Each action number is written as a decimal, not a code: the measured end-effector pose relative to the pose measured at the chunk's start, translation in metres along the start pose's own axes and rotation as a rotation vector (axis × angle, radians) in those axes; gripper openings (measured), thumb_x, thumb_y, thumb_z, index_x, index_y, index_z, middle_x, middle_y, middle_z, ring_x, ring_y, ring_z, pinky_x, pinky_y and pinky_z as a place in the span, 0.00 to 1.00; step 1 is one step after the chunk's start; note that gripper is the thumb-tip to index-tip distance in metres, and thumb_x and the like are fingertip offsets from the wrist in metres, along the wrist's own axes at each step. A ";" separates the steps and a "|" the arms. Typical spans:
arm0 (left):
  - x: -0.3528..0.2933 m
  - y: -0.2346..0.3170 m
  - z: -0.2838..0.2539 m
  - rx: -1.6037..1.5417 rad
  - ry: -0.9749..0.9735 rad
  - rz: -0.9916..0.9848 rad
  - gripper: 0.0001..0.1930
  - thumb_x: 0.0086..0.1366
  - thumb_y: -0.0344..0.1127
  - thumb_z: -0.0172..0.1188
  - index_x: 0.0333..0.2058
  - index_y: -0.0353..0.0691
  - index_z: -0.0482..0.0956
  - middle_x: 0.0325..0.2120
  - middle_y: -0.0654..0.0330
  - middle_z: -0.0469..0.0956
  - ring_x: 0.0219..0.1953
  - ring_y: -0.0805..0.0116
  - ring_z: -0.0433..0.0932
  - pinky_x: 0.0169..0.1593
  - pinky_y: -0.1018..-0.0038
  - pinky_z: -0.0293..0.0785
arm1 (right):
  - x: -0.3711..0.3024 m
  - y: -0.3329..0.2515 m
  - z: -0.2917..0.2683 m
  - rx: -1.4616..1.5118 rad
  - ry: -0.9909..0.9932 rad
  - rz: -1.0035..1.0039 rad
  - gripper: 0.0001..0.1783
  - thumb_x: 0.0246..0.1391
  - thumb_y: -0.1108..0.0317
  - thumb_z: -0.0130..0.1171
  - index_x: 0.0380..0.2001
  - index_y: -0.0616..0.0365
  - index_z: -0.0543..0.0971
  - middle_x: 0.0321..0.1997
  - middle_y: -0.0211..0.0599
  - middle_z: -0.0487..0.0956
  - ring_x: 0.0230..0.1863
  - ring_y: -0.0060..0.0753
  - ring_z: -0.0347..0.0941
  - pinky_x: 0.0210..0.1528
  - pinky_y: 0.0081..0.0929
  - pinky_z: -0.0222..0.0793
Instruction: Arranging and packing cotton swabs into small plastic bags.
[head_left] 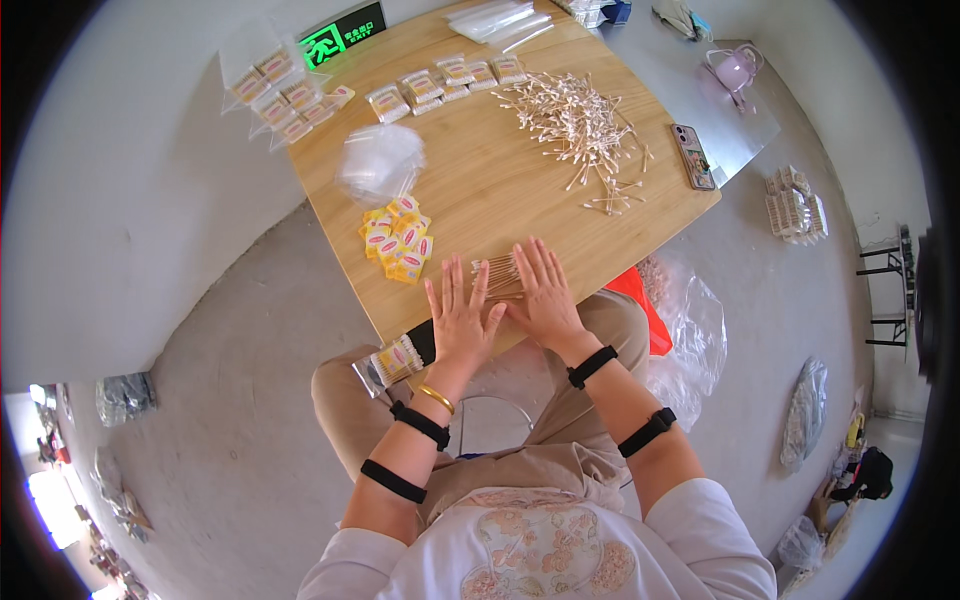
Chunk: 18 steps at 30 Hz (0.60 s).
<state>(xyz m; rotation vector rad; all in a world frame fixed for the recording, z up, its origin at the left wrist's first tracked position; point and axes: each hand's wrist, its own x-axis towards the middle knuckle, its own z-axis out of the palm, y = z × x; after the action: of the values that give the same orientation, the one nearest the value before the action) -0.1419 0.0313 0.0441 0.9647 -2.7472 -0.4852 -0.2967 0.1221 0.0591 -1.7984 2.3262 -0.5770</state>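
Near the table's front edge, a small row of cotton swabs (497, 272) lies between my two hands. My left hand (462, 325) rests at the row's left end, its fingers stretched forward. At the right end my right hand (543, 298) lies with fingers extended, its thumb close to the left one. Left of my hands is a heap of yellow-and-white paper labels (397, 240), with a stack of clear plastic bags (382, 160) beyond it. A big loose pile of cotton swabs (572, 118) spreads across the far right of the table.
Filled swab packs (440, 88) line the wooden table's far left part, near clear plastic sleeves (495, 20). A phone (693, 157) lies at the right edge. One swab pack (398, 360) sits by the near left corner. A clear plastic bag (692, 340) stands beside my right knee.
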 end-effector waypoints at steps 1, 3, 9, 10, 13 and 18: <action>-0.002 -0.002 -0.002 -0.001 0.000 -0.001 0.35 0.72 0.61 0.39 0.72 0.54 0.50 0.73 0.44 0.41 0.75 0.48 0.39 0.72 0.45 0.29 | 0.002 0.000 -0.008 0.029 0.056 0.027 0.45 0.54 0.54 0.61 0.69 0.63 0.55 0.73 0.56 0.54 0.76 0.53 0.45 0.76 0.46 0.41; -0.007 -0.006 -0.004 -0.077 0.039 0.008 0.35 0.72 0.58 0.43 0.72 0.53 0.51 0.73 0.44 0.40 0.74 0.44 0.38 0.73 0.45 0.31 | 0.007 0.006 -0.016 0.057 0.110 0.053 0.43 0.53 0.57 0.62 0.68 0.62 0.59 0.72 0.56 0.57 0.74 0.55 0.49 0.74 0.47 0.45; -0.009 0.007 0.000 0.011 -0.006 0.113 0.35 0.70 0.57 0.48 0.71 0.55 0.54 0.73 0.46 0.39 0.74 0.39 0.37 0.71 0.39 0.34 | 0.016 0.027 -0.021 0.139 0.227 0.112 0.29 0.53 0.68 0.61 0.59 0.59 0.68 0.62 0.49 0.68 0.64 0.55 0.61 0.64 0.48 0.58; -0.009 0.010 -0.002 0.005 -0.002 0.114 0.35 0.70 0.57 0.48 0.71 0.55 0.54 0.73 0.46 0.39 0.74 0.39 0.37 0.71 0.39 0.34 | 0.014 0.031 -0.020 0.153 0.228 0.134 0.28 0.52 0.69 0.60 0.58 0.58 0.69 0.60 0.49 0.69 0.63 0.55 0.63 0.64 0.48 0.58; -0.009 0.016 -0.010 0.133 -0.078 0.115 0.35 0.70 0.57 0.49 0.71 0.57 0.53 0.74 0.49 0.37 0.74 0.38 0.36 0.68 0.33 0.36 | 0.003 0.039 -0.020 0.168 0.232 0.170 0.25 0.52 0.71 0.60 0.54 0.58 0.72 0.57 0.48 0.71 0.59 0.55 0.65 0.62 0.47 0.60; -0.017 0.003 -0.009 -0.035 -0.012 0.147 0.29 0.62 0.42 0.62 0.62 0.53 0.68 0.68 0.53 0.51 0.72 0.40 0.43 0.68 0.33 0.40 | -0.012 0.036 -0.023 0.195 0.208 0.213 0.18 0.50 0.72 0.61 0.47 0.58 0.77 0.51 0.46 0.74 0.55 0.53 0.67 0.58 0.45 0.63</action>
<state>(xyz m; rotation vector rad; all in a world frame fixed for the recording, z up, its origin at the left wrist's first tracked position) -0.1278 0.0420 0.0529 0.7470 -2.7843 -0.5129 -0.3337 0.1459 0.0649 -1.4453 2.4511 -0.9583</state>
